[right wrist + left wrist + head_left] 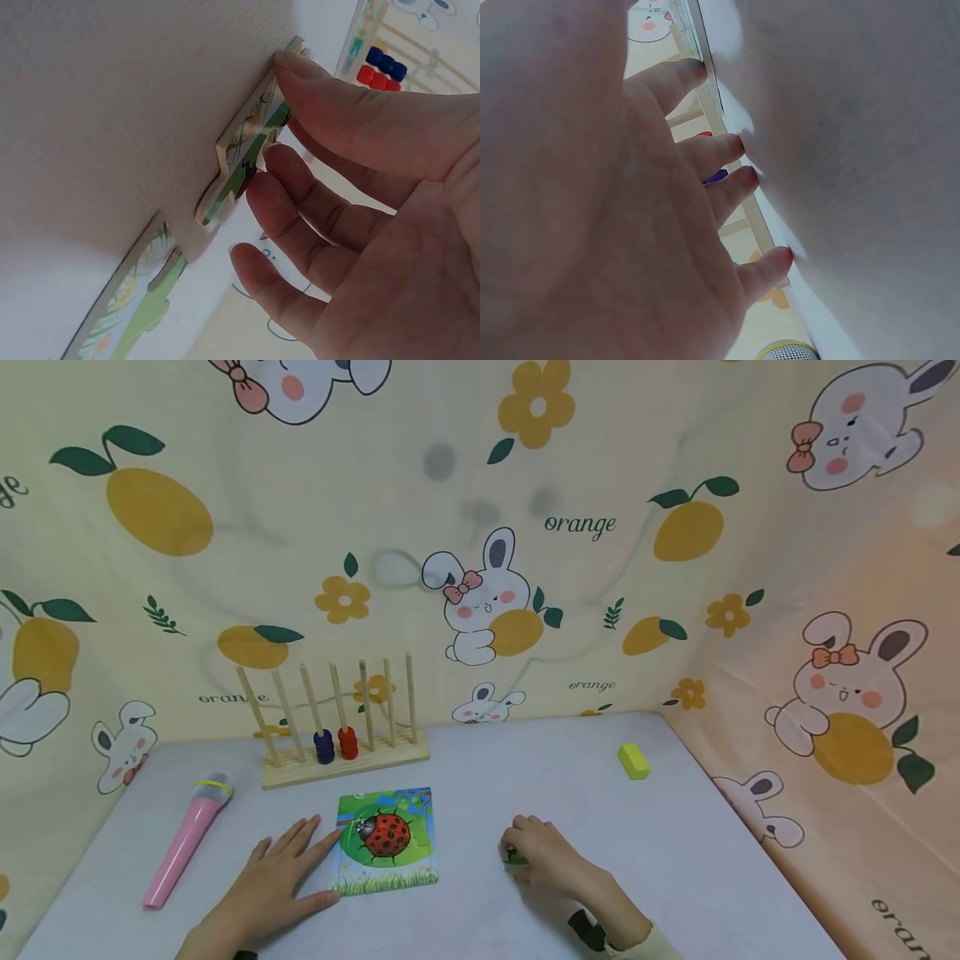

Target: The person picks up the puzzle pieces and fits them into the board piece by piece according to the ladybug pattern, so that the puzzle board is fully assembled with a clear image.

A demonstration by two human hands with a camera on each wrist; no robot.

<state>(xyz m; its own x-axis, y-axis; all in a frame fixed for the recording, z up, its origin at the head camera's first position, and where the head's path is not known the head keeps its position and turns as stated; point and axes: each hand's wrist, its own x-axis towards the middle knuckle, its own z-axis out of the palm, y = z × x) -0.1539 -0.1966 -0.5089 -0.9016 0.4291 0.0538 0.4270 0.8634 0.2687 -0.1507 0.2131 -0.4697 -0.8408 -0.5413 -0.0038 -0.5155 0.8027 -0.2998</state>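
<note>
My left hand (273, 885) lies with spread fingers at the left edge of a square ladybug picture (386, 839), its forefinger and thumb touching that edge. In the left wrist view the fingertips of the left hand (667, 195) meet the table. To the right of the picture, my right hand (551, 856) pinches a small printed puzzle piece (514, 857) at the tabletop. The right wrist view shows this puzzle piece (247, 154), green with grass print, between the thumb and fingers of the right hand (360, 202). A second puzzle piece (131, 296) lies nearby on the table.
Behind the picture stands a wooden peg rack (345, 768) with dark blue beads (324, 747) and red beads (348, 743). A pink toy microphone (187, 843) lies at the left, a yellow block (633, 762) at the back right. Printed cloth (585, 593) hangs behind the table.
</note>
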